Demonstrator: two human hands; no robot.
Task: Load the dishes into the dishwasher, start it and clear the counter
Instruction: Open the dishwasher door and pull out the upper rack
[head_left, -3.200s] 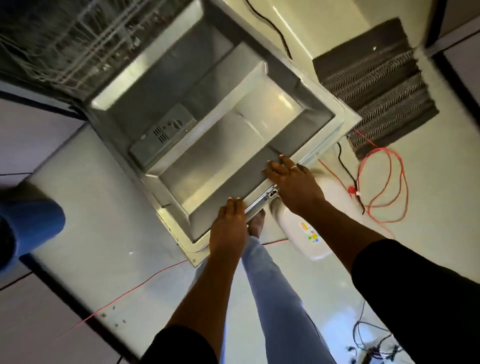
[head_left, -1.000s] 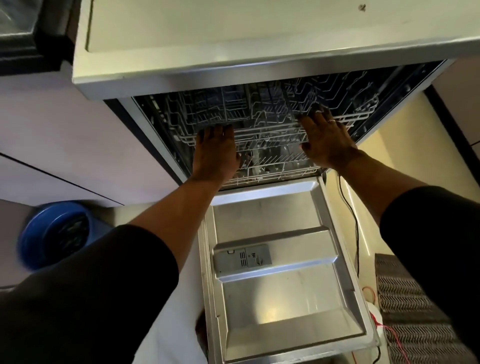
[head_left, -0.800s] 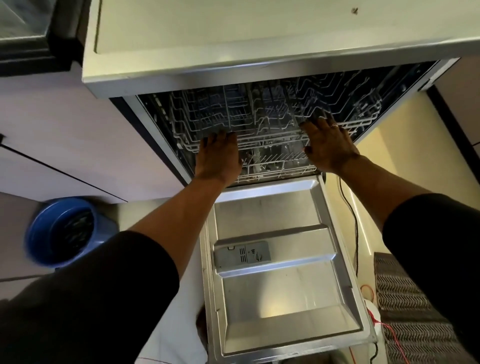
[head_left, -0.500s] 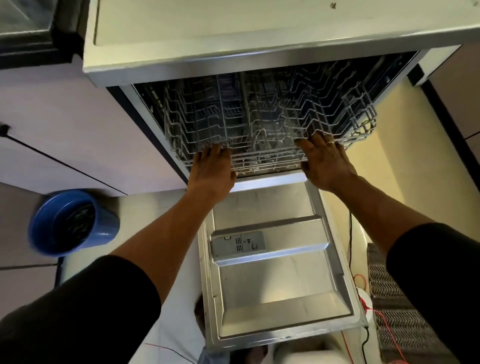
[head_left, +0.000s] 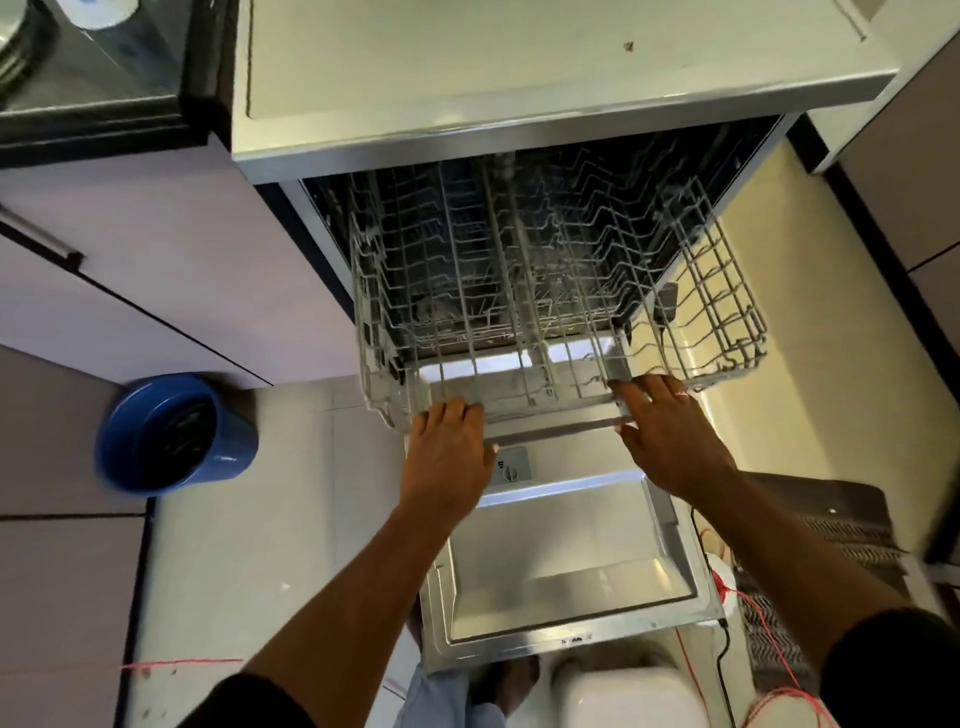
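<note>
The dishwasher stands open under the counter, its steel door (head_left: 566, 566) folded flat toward me. An empty white wire rack (head_left: 545, 291) is drawn out over the door, about halfway clear of the tub. My left hand (head_left: 449, 457) grips the rack's front rim near its left corner. My right hand (head_left: 670, 436), a ring on one finger, holds the same rim further right. No dishes lie in the rack. The detergent dispenser (head_left: 511, 465) shows on the door between my hands.
A blue bucket (head_left: 166, 436) stands on the floor to the left. A dark ribbed mat (head_left: 841, 545) with red and black cables (head_left: 727, 587) lies to the right. A white container (head_left: 623, 696) sits below the door's front edge. A pale counter top (head_left: 519, 67) spans above.
After lowering the door, both hands reached into the dishwasher, took the rack's front rim and pulled the rack outward over the door.
</note>
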